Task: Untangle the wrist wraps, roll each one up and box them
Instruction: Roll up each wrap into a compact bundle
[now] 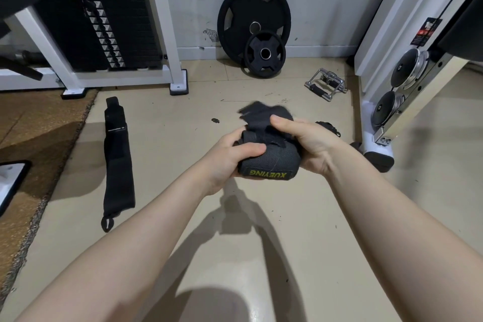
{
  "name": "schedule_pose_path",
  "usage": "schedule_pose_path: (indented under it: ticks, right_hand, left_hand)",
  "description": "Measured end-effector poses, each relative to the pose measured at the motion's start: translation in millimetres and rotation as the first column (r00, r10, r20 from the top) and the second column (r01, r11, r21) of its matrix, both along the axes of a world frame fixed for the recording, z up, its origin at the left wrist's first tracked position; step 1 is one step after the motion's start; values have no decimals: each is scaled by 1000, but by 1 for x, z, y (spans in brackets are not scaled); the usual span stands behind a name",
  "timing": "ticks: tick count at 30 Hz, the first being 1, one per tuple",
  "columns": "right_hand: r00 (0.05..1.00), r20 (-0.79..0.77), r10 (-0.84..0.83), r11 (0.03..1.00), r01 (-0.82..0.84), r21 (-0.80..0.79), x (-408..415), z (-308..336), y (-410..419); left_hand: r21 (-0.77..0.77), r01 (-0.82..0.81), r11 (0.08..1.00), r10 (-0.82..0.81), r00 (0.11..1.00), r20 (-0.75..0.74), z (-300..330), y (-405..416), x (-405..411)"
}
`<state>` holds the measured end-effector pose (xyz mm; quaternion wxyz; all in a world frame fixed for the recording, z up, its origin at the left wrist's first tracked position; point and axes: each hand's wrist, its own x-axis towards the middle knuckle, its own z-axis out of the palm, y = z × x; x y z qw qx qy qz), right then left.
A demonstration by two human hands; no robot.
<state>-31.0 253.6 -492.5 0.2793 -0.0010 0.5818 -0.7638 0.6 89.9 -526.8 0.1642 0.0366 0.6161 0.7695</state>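
Observation:
A dark grey wrist wrap (269, 159) with a yellow XUEYING label is bunched into a thick roll above the floor, held between both hands. My left hand (230, 157) grips its left side, thumb laid across the top. My right hand (303, 141) grips the right side, thumb pressing the loose, blurred end that sticks up at the far side. A second black wrist wrap (117, 162) lies stretched out flat on the floor to the left, its thumb loop at the near end. No box is in view.
Two black weight plates (254, 26) lean on the back wall. A metal cable handle (326, 83) lies on the beige floor at the right. White machine frames stand left (162, 21) and right (407, 60). A brown mat (31, 133) covers the left floor. A small black strap (328, 127) lies beyond my right hand.

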Motion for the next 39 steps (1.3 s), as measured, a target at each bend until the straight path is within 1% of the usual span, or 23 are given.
schedule_pose_path:
  ticks: [2, 4, 6, 9, 11, 13, 15, 17, 19, 21, 22, 23, 24, 25, 26, 27, 28, 29, 32, 34, 35, 37, 39]
  right_hand:
    - [993, -106, -61, 998, 60, -21, -4, 1, -1]
    - [978, -198, -66, 994, 81, 72, -6, 0, -4]
    - [966, -252, -57, 980, 102, 169, -4, -4, -7]
    - [967, -251, -52, 965, 113, 235, 4, -8, -12]
    - [955, -295, -13, 952, 102, 288, 9, -9, -14]
    - [948, -317, -17, 955, 110, 277, 12, -11, -15]
    - [954, -301, -8, 967, 84, 241, 14, -10, -16]
    - [953, -299, 57, 967, 22, 255, 17, -9, -16]
    - [952, -288, 108, 964, -29, 266, 18, -7, -14]
    - [954, -282, 107, 972, -40, 232, 17, -2, -13]
    - [956, -279, 92, 976, -31, 214, 17, 2, -12]
    - [960, -272, 68, 980, -13, 198, 16, 5, -12]
    - [968, -248, 36, 984, 9, 179, 16, 9, -12]
    - [976, -217, 5, 986, 32, 165, 16, 11, -12]
    - [984, -179, -12, 986, 41, 159, 18, 11, -12]
    - [988, -152, -17, 986, 42, 163, 19, 8, -12]
    - [992, -126, -20, 986, 40, 163, 20, 6, -12]
    - [993, -113, -20, 985, 39, 167, 21, 4, -13]
    - [998, -60, -23, 986, 33, 165, 22, 5, -14]
    - [989, -145, -19, 967, 55, 248, 20, 10, -13]
    - [971, -238, -30, 944, 106, 312, 17, 13, -11]
    - [901, -428, -68, 897, 243, 368, 10, 22, -7]
    - [837, -544, -57, 870, 310, 384, 3, 32, -3]
  left_hand:
    - [-29, -25, 999, 26, 999, 46, -1, -1, -1]
    - [-39, -74, 997, 79, 987, 138, 0, -2, -2]
    - [-39, -90, 995, 97, 963, 252, 2, -1, -1]
    - [-48, -114, 992, 124, 919, 374, 9, 2, 0]
    - [-15, -144, 989, 136, 892, 431, 18, 2, -1]
    - [20, -164, 986, 132, 858, 497, 26, -1, -3]
    - [45, -163, 986, 108, 811, 576, 33, -5, -4]
    - [63, -179, 982, 98, 764, 637, 37, -8, -6]
    - [80, -197, 977, 96, 745, 661, 40, -9, -6]
    - [137, -213, 968, 69, 743, 666, 47, -9, -1]
    - [164, -224, 961, 61, 746, 663, 51, -10, 1]
    - [150, -225, 963, 79, 765, 639, 52, -11, 2]
    - [70, -194, 978, 117, 802, 586, 52, -13, 2]
    - [-69, -128, 989, 145, 855, 498, 52, -15, 2]
    - [-205, -62, 977, 141, 906, 399, 52, -16, 3]
    - [-287, -26, 957, 119, 943, 312, 53, -16, 4]
    - [-307, -23, 952, 103, 963, 248, 54, -16, 6]
    - [-288, -32, 957, 93, 975, 200, 54, -17, 7]
    - [-270, -47, 962, 79, 991, 108, 53, -16, 9]
    - [-269, -37, 962, 59, 995, 76, 49, -16, 9]
    - [-278, -23, 960, 42, 997, 63, 48, -17, 10]
    - [-306, 0, 952, 14, 999, 45, 44, -19, 11]
    - [-323, -7, 946, 19, 999, 34, 40, -20, 11]
